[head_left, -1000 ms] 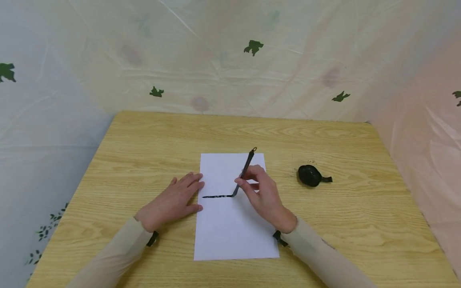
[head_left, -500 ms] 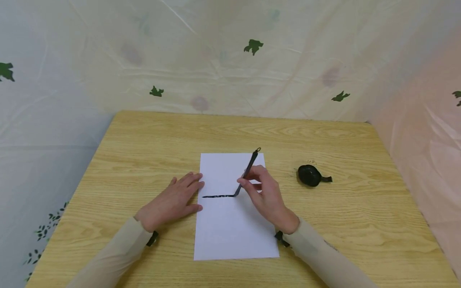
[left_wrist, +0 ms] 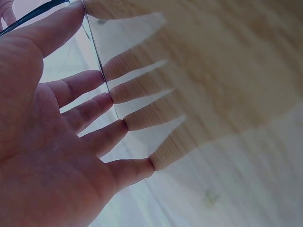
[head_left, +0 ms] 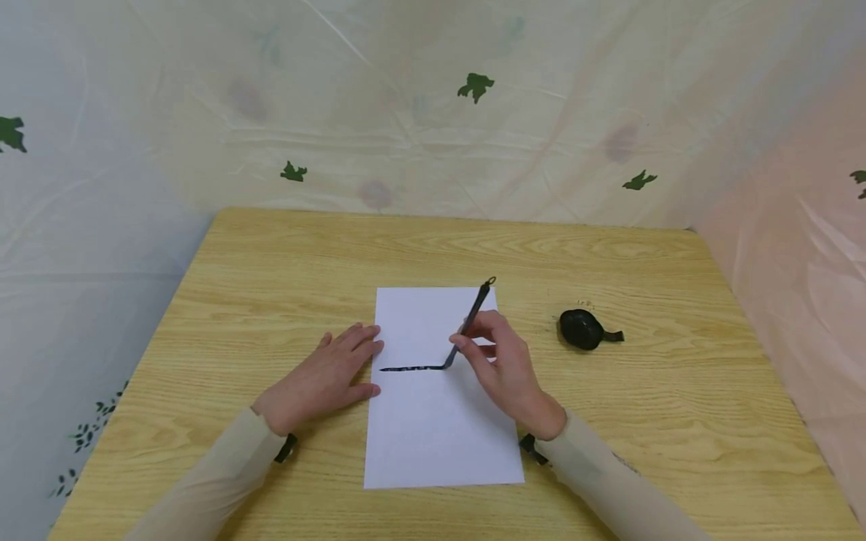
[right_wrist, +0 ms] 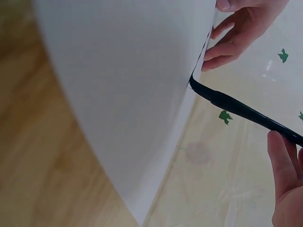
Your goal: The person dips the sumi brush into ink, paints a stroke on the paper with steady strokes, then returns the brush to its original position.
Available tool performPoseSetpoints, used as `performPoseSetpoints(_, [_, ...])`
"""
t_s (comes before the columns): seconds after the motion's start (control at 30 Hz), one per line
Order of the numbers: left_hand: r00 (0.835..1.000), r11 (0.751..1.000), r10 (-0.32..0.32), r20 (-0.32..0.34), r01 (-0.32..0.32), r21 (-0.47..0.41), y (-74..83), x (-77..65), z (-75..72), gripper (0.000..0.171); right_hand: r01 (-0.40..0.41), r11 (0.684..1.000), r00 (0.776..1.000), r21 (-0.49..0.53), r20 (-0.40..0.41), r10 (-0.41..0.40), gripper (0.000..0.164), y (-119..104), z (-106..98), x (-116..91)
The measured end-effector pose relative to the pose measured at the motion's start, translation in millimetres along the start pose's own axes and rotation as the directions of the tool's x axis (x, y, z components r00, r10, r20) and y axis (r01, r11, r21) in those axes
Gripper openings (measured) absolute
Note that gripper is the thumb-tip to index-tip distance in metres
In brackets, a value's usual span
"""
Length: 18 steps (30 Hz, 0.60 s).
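The brush (head_left: 476, 308) and right hand (head_left: 506, 368) have slid slightly rightward, and the black stroke (head_left: 399, 369) is longer. The left hand (head_left: 323, 378) lies with fingers relaxed and spread — fingertips touching the left edge of the white paper (head_left: 440, 443). The stroke runs across it to the brush's bent tip; the right hand's fingers pinch the tilted handle. Farther right — a black dish (head_left: 580, 330) on the wooden table (head_left: 676, 421).
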<state>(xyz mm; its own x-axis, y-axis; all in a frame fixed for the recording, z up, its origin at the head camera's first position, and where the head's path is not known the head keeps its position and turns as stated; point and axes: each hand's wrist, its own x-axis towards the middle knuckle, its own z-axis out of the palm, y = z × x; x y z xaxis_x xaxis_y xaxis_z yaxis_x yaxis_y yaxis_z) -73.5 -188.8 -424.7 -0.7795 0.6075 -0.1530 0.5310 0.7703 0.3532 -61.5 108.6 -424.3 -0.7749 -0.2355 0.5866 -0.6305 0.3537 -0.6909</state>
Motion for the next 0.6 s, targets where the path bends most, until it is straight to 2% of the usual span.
performPoseSetpoints(0.5, [1.000,1.000,0.002,0.004,-0.002,0.008,-0.5,-0.4,-1.4,0.068,-0.028,0.999,0.999,-0.020,-0.018,0.028,0.028,-0.5,-4.0,-0.8])
performPoseSetpoints(0.6, [1.000,1.000,0.004,0.001,-0.004,0.013,-0.8,-0.1,-1.1,0.068,-0.036,0.999,0.999,-0.025,-0.026,0.035,0.034,0.0,-4.2,-0.7])
